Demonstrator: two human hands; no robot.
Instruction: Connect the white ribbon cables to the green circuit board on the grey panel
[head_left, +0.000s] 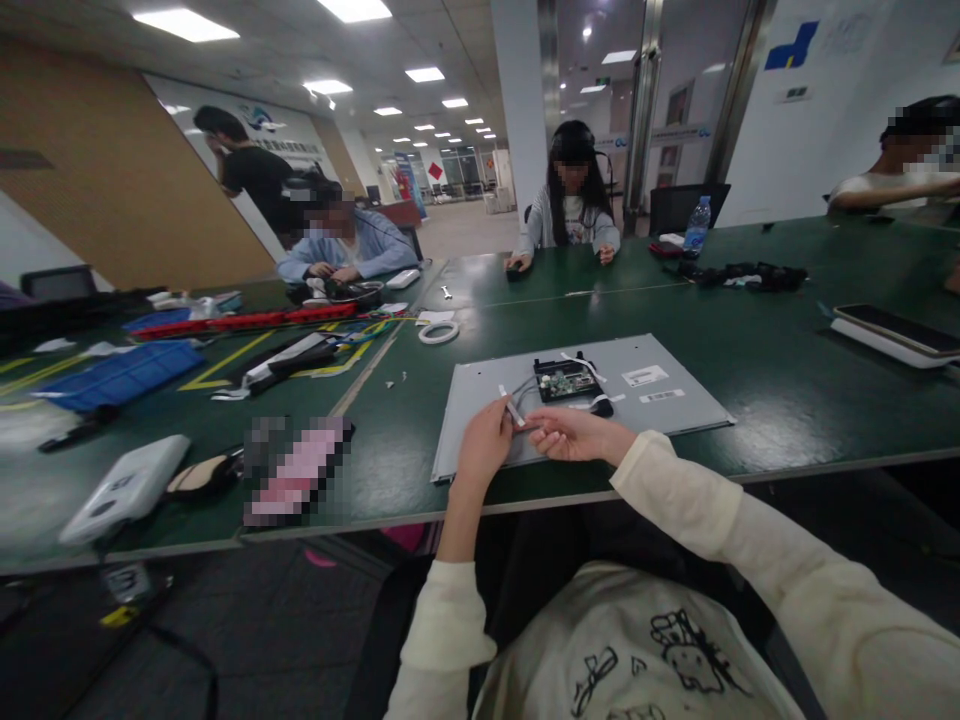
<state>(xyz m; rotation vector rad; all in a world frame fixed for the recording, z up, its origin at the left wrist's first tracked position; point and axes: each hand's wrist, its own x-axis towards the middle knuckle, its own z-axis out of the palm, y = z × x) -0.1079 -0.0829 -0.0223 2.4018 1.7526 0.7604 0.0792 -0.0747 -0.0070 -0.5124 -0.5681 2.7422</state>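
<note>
A flat grey panel lies on the green table in front of me, with a circuit board in a black frame on top. White tape pieces cross the board's edge. A grey cable runs from the board toward my hands. My left hand is closed at the panel's near edge, its fingertips on a white strip that looks like tape. My right hand is beside it, fingers curled and pinched close to the strip's lower end; what they hold is too small to make out.
A roll of white tape and a small wrench lie beyond the panel. Left are a pink phone, a white device and a blue tray. A bottle stands far right. Other people sit around the table.
</note>
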